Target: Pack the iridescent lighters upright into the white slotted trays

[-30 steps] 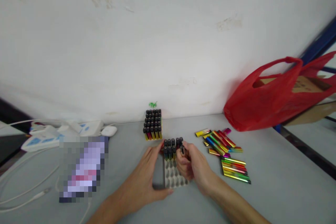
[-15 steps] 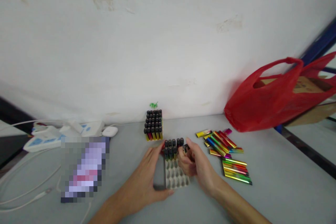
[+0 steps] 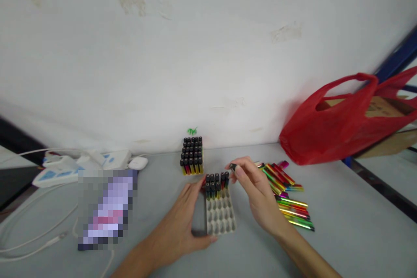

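My left hand (image 3: 177, 221) grips the pale slotted tray (image 3: 220, 216) along its left side, thumb at the near corner and fingers at the far end. Upright black-topped sticks (image 3: 212, 186) with shiny bodies fill part of the tray's far two rows; the nearer oval slots are bare. Just right of the tray's far end, my right hand (image 3: 257, 191) is closed round another black-topped stick (image 3: 232, 167). Its black end points up and left between thumb and fingers, and most of its body is hidden by the hand.
Loose shiny coloured sticks (image 3: 295, 212) lie in a pile at the right. A packed block of black-topped sticks (image 3: 192, 156) stands near the wall. A red bag (image 3: 329, 126) is at far right; a power strip (image 3: 115, 158), cables and a pixelated object (image 3: 112, 208) are at left.
My right hand has lifted away from above the tray, moving up and right, and the stick's black end now shows. The left hand keeps its hold on the tray.
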### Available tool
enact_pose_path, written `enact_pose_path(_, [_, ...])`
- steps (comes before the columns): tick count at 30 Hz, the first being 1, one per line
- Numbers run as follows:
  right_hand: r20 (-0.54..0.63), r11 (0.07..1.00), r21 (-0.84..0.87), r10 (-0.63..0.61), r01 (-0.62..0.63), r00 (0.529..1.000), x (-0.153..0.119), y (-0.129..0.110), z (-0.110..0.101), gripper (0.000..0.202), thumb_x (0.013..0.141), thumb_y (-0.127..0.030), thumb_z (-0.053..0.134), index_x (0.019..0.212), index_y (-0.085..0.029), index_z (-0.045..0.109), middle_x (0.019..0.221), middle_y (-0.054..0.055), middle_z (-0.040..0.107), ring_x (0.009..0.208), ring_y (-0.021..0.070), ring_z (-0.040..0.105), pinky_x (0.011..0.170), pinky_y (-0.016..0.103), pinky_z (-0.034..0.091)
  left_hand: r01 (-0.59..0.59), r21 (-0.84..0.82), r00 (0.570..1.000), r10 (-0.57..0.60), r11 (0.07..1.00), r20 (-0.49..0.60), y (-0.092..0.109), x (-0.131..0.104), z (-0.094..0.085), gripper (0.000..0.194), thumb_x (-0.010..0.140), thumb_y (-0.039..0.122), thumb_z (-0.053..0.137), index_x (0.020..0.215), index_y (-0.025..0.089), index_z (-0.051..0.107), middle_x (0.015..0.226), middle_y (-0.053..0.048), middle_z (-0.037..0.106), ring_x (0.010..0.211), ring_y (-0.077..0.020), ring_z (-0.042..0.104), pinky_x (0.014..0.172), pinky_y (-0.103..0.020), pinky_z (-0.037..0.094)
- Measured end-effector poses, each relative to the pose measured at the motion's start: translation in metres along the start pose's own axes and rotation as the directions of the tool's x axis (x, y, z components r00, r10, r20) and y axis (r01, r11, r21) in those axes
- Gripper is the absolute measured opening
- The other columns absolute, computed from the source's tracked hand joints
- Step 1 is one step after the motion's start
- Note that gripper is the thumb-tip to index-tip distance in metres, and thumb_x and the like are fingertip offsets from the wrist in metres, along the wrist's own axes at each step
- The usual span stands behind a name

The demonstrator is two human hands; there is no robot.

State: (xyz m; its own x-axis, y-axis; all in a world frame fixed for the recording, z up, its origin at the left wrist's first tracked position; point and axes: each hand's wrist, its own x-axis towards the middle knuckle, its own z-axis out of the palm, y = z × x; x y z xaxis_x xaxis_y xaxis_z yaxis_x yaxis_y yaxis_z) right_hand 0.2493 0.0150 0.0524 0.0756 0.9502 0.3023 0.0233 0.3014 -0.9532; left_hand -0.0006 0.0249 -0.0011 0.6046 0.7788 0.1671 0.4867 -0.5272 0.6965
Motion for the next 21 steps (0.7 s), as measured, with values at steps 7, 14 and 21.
enact_pose_path(7, [0.168,0.978,-0.203,-0.011,0.046,0.986,0.004,-0.006,-0.014,0.018,0.107,-0.042,0.076,0.104,-0.025,0.078,0.093,0.001,0.067,0.091,0.0232,0.062,0.086,0.035,0.045,0.012,0.005,1.000,-0.012,1.000,0.014,-0.001,-0.001,0.000,0.135,0.081,0.025,0.098,0.181,0.035,0.009,0.178,-0.019,0.040,0.165,-0.0459,0.041,0.138,-0.071,0.033])
enact_pose_path(14, [0.328,0.913,-0.365,-0.059,0.184,0.943,0.008,0.000,-0.025,0.020,0.100,-0.042,0.087,0.109,-0.025,0.083,0.088,0.002,0.077,0.084,0.0246,0.071,0.083,0.036,0.049,0.005,0.017,1.000,-0.005,1.000,0.012,-0.003,-0.002,0.003,0.136,0.081,0.024,0.097,0.181,0.035,0.006,0.178,-0.019,0.038,0.166,-0.0465,0.040,0.137,-0.071,0.034])
enact_pose_path(21, [0.400,0.848,-0.464,-0.058,0.256,0.915,0.010,0.007,-0.027,0.015,0.100,-0.036,0.087,0.109,-0.024,0.084,0.086,0.003,0.080,0.078,0.0227,0.073,0.076,0.034,0.047,0.000,0.029,1.000,0.000,1.000,-0.001,-0.006,-0.003,0.003,0.136,0.081,0.026,0.097,0.181,0.036,0.005,0.179,-0.018,0.039,0.166,-0.0463,0.040,0.137,-0.071,0.035])
